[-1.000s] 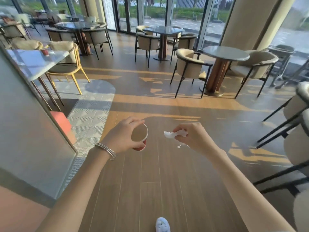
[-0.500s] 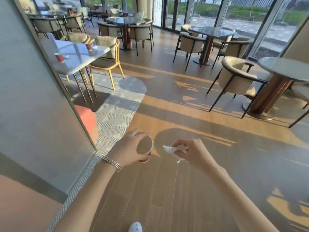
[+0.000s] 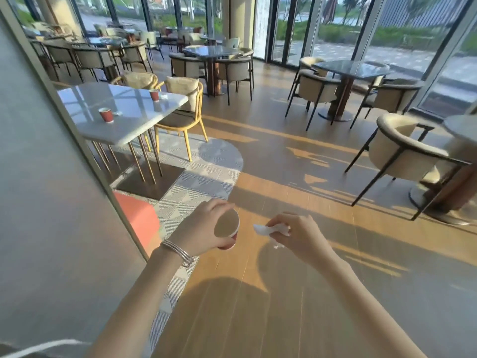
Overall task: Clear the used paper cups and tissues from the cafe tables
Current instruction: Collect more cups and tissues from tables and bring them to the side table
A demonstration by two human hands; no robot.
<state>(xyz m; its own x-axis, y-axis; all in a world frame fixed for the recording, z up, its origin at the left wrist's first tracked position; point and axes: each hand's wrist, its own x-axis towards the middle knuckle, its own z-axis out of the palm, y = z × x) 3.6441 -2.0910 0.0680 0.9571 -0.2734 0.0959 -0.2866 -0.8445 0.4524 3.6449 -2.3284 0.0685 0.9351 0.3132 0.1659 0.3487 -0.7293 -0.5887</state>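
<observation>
My left hand (image 3: 198, 228) grips a red paper cup (image 3: 227, 228) by its rim and side, its mouth tilted toward me. My right hand (image 3: 296, 235) pinches a crumpled white tissue (image 3: 268, 229) just to the right of the cup. Both hands hover over the wooden floor. On the white table (image 3: 124, 130) at the left stand two more red paper cups, one near (image 3: 106, 115) and one farther back (image 3: 154, 95). A small white tissue (image 3: 118, 113) lies beside the near cup, and another tissue (image 3: 163, 96) lies by the far one.
A grey partition wall (image 3: 46, 202) runs along my left, with an orange seat (image 3: 138, 218) at its foot. A yellow chair (image 3: 184, 112) stands at the white table. Dark tables (image 3: 351, 67) with beige armchairs (image 3: 402, 153) fill the middle and right. A patterned rug (image 3: 204, 174) lies under the white table.
The view has swung left and moved forward, bringing the white table with its two cups closer. Both hands keep hold of the cup and the tissue.
</observation>
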